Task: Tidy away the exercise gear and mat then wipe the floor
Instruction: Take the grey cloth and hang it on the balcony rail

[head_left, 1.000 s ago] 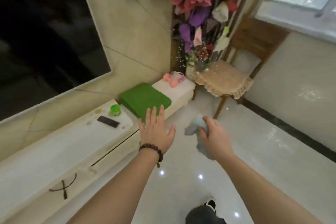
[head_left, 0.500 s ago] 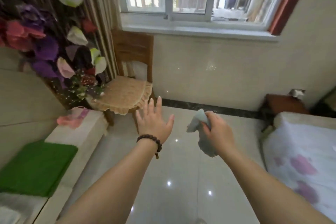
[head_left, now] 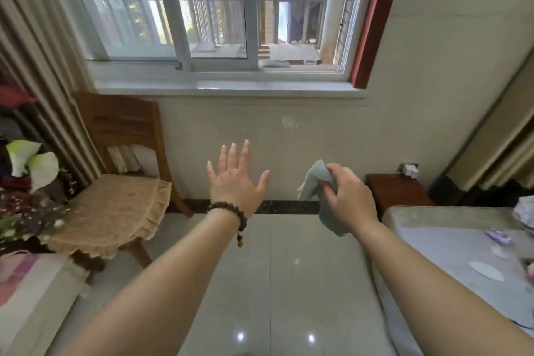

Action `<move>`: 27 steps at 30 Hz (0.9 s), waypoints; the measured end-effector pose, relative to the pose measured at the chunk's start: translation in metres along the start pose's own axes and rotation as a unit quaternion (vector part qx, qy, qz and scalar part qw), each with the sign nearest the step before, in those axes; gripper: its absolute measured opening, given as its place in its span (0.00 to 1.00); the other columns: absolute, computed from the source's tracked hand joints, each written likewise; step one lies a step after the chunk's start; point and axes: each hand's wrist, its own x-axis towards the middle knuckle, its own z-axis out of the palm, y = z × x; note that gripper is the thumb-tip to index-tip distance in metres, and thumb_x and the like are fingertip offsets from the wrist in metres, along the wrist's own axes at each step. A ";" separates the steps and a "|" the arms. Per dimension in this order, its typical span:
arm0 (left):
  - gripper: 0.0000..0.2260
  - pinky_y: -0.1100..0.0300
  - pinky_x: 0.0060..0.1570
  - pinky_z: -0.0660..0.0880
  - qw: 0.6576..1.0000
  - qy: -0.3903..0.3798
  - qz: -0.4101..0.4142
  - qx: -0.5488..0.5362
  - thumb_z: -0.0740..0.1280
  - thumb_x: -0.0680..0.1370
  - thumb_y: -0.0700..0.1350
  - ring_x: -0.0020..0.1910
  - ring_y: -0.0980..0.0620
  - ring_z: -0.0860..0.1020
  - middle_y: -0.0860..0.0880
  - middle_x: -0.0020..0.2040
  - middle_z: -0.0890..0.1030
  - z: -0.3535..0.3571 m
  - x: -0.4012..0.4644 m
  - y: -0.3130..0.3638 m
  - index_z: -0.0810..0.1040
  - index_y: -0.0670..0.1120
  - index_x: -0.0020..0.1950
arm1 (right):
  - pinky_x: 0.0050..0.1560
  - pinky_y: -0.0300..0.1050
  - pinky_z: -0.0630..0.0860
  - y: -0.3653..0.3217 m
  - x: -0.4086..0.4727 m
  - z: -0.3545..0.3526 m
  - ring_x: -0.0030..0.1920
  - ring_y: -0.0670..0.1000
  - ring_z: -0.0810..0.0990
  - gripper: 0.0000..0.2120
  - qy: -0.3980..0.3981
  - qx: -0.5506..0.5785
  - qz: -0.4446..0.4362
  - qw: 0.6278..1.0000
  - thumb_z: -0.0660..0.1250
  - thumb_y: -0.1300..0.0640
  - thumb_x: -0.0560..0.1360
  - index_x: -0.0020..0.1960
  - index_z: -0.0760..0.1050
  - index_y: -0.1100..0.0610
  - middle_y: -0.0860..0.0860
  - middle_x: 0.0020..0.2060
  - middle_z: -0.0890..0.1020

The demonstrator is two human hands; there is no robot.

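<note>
Ok so from the head cam I've got both arms stretched out in front of me over the floor [head_left: 289,269], facing the window [head_left: 213,9]. My left hand [head_left: 235,182] is up with the fingers [head_left: 231,157] spread wide and straight, holding nothing, bead bracelet [head_left: 229,215] on the wrist. My right hand [head_left: 348,196] has its fingers curled round a grey cloth [head_left: 313,179], bunched up in the grip, one end poking up and the rest hanging below the hand, in the air above the floor. Wooden chair [head_left: 121,130] with a frilly cushion [head_left: 112,211] sits left by the curtain [head_left: 34,52], flowers [head_left: 29,165] next to it. Bed [head_left: 450,251] on the right, small brown nightstand [head_left: 398,191] behind it. No containers that I can make out.
</note>
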 end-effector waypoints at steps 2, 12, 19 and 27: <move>0.33 0.41 0.75 0.44 1.000 0.005 0.007 0.000 0.50 0.79 0.65 0.78 0.48 0.44 0.49 0.80 0.48 0.007 0.037 0.010 0.41 0.54 0.78 | 0.42 0.48 0.72 0.008 0.035 -0.003 0.45 0.58 0.78 0.11 0.013 0.001 -0.010 1.000 0.62 0.55 0.78 0.60 0.72 0.53 0.54 0.49 0.78; 0.33 0.41 0.75 0.41 0.999 0.011 0.041 -0.020 0.49 0.79 0.65 0.78 0.49 0.41 0.50 0.80 0.46 0.059 0.271 0.037 0.40 0.54 0.78 | 0.40 0.31 0.66 0.045 0.260 0.031 0.44 0.47 0.74 0.12 0.036 0.021 -0.050 0.998 0.63 0.57 0.78 0.61 0.72 0.55 0.48 0.48 0.73; 0.33 0.45 0.75 0.40 0.997 0.016 0.067 -0.033 0.47 0.79 0.65 0.78 0.49 0.39 0.48 0.80 0.44 0.081 0.445 0.060 0.38 0.53 0.78 | 0.46 0.37 0.65 0.055 0.440 0.042 0.46 0.48 0.72 0.14 0.040 -0.007 -0.053 0.998 0.64 0.59 0.78 0.63 0.73 0.56 0.54 0.54 0.78; 0.33 0.46 0.76 0.41 0.990 0.071 0.110 -0.047 0.49 0.79 0.65 0.78 0.49 0.42 0.49 0.80 0.46 0.076 0.626 0.108 0.42 0.53 0.79 | 0.45 0.41 0.68 0.076 0.621 0.022 0.49 0.56 0.78 0.15 0.112 -0.046 -0.075 0.990 0.62 0.55 0.78 0.64 0.72 0.53 0.53 0.55 0.79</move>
